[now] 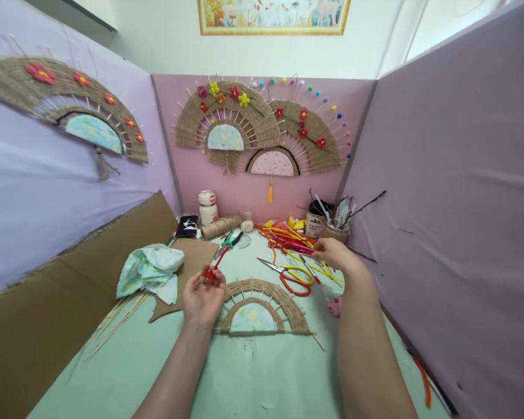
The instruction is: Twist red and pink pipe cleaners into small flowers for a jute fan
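My left hand (pixel 205 294) is turned palm up, its fingers closed on a red pipe cleaner (pixel 220 260). The pipe cleaner is bunched into a small shape at the fingertips, and a straight end points up and right. Over at the pile of pipe cleaners (pixel 283 237), coloured red, pink, orange and yellow, my right hand (pixel 334 255) has its fingers pinched together at the right edge. What they grip, if anything, I cannot make out. Between my hands lies a small woven twine fan (pixel 290 299) with sticks and a floral cloth half-circle (pixel 253 318).
Scissors (pixel 294 276) with red and yellow handles and green-handled pliers (pixel 230 241) lie behind the fan. Crumpled floral cloth (pixel 151 270) rests on cardboard (pixel 198 253) at left. A twine roll (pixel 220 227), a white jar (pixel 208 208) and twig-filled pots (pixel 335 233) stand at the back.
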Available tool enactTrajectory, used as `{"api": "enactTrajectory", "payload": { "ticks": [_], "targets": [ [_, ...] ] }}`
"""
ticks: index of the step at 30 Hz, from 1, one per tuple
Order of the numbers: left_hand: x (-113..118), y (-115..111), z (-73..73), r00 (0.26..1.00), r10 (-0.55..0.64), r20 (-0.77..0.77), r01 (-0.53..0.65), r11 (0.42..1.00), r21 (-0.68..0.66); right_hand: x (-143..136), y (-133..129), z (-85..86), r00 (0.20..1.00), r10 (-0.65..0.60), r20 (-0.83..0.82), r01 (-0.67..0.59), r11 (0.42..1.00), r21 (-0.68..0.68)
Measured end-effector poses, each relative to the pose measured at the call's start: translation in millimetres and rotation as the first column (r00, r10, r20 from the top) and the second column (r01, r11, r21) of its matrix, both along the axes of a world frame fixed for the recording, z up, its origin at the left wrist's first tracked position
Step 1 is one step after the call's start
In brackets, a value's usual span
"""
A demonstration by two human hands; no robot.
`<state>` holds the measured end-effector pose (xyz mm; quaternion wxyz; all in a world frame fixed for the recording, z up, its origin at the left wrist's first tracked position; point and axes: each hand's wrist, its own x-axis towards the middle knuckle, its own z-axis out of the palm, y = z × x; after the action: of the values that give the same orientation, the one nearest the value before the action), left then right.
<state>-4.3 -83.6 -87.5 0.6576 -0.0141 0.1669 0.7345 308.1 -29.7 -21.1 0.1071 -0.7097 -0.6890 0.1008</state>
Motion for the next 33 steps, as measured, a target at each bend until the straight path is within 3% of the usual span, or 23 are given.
{"api": "enactTrajectory", "payload": {
  "ticks": [7,12,22,28,33],
  "targets": [
    [-9.7,-3.4,5.4,0.999,0.032,0.018,-0.033,0.999,0.019,-26.5,15.6,-18.9,0.995,0.099,0.015,-0.098,0.993,-0.073],
    [-3.1,-4.3,6.4,0.999,-0.032,0.015,0.032,0.999,-0.008,-57.2,20.9,-37.1,0.991,0.125,0.043,-0.117,0.982,-0.151],
    [3.1,-2.6,6.8,0.960,-0.270,-0.077,0.261,0.959,-0.108,-73.6,15.7,-41.8,0.982,0.133,0.135,-0.096,0.963,-0.252],
    [13.4,-1.3,7.7,0.872,-0.471,-0.131,0.446,0.876,-0.183,-76.9,19.3,-49.0,0.974,0.149,0.172,-0.099,0.958,-0.268],
    [21.4,-0.6,-5.2,0.818,-0.561,-0.125,0.536,0.823,-0.188,-77.1,26.8,-53.2,0.968,0.142,0.206,-0.082,0.958,-0.273]
  ]
}}
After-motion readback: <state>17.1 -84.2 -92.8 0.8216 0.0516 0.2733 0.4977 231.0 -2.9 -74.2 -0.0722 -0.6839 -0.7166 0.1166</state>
